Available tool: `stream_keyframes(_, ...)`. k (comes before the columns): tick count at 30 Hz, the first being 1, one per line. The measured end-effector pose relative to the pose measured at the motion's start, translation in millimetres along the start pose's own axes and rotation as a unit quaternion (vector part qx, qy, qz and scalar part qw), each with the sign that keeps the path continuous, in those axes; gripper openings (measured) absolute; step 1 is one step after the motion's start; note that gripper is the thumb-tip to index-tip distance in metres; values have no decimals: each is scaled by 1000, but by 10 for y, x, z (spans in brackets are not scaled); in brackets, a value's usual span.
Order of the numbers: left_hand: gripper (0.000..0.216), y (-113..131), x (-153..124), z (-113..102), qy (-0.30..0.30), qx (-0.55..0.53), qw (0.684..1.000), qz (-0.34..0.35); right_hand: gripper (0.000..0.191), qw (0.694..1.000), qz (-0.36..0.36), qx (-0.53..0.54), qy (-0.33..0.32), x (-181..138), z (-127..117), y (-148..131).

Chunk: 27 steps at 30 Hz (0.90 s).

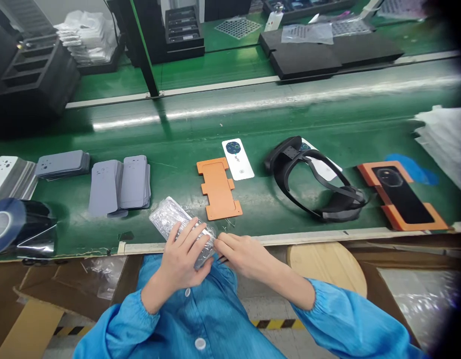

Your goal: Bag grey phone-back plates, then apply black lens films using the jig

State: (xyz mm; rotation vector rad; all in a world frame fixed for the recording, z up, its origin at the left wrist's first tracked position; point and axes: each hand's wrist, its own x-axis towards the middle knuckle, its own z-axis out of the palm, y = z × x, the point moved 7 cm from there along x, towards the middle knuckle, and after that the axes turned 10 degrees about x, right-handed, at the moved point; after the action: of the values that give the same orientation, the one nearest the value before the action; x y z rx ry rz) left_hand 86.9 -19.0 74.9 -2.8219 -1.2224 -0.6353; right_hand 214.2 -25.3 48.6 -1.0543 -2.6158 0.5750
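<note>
A stack of phone-sized sheets in crinkled clear plastic wrap (pixel 165 214) lies slanted at the near edge of the green bench. My left hand (pixel 183 252) grips it, fingers spread across the top and thumb along the near side. At the stack's right end my right hand (pixel 233 252) is closed, its fingertips pinching the plastic wrap. Thin dark prongs show below those fingers; what they belong to is hidden. Just beyond lies an orange phone-shaped fixture (pixel 218 189), with a white phone back sheet (pixel 239 162) beside it.
Grey phone-shaped sheets (pixel 105 187) stand in stacks to the left, near a roll of film (pixel 17 227). On the right are a black headset (pixel 312 184) and another orange fixture (pixel 435 219) holding a dark phone panel (pixel 405 197). A wooden stool (pixel 327 267) is below the bench edge.
</note>
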Motion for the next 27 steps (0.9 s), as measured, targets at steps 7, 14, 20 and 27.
stream_keyframes(7,37,-19,0,36,0,-17,1000,-18,32,990,-85,-29,107,-2,-62,-58)
stream_keyframes(14,34,-20,-1,77,-13,-33,999,-12,36,981,-103,-36,161,-28,-73,-238)
stream_keyframes(20,32,-40,-10,71,-3,-37,999,-10,34,981,-80,-33,176,-24,41,-351)
stream_keyframes(27,32,-53,2,82,-9,-43,999,2,31,979,-54,-9,197,-14,66,-373)
